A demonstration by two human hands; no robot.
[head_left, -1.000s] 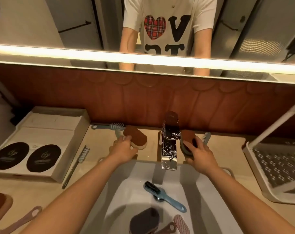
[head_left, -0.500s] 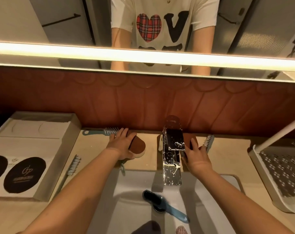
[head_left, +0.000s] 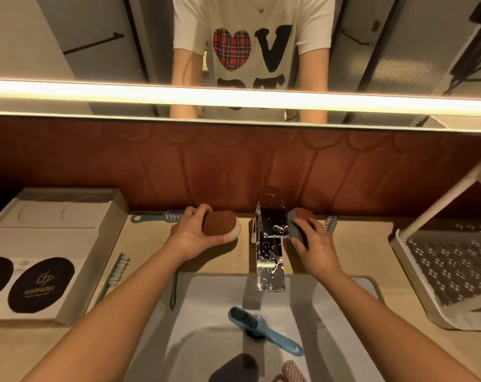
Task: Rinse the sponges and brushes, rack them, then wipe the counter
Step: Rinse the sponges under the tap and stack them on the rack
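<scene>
My left hand (head_left: 191,234) grips a brown oval sponge with a pale underside (head_left: 221,226), lifted a little off the counter left of the chrome faucet (head_left: 269,244). My right hand (head_left: 315,245) holds a brown and grey sponge (head_left: 299,223) tilted up on the counter right of the faucet. A blue brush (head_left: 261,328) lies over the drain in the white sink (head_left: 344,312). A dark sponge (head_left: 233,368) and a pink scrubber (head_left: 294,370) lie at the sink's near end.
A blue brush (head_left: 156,216) lies at the back wall left of my left hand, another brush (head_left: 330,223) behind my right hand. A slim brush (head_left: 115,274) lies beside a beige box (head_left: 68,244) on the left. A white perforated rack (head_left: 451,268) stands on the right.
Both hands have closed round their sponges and raised them: the left sponge now sits in my grip, the right one is tipped up on its edge. The view shifted slightly.
</scene>
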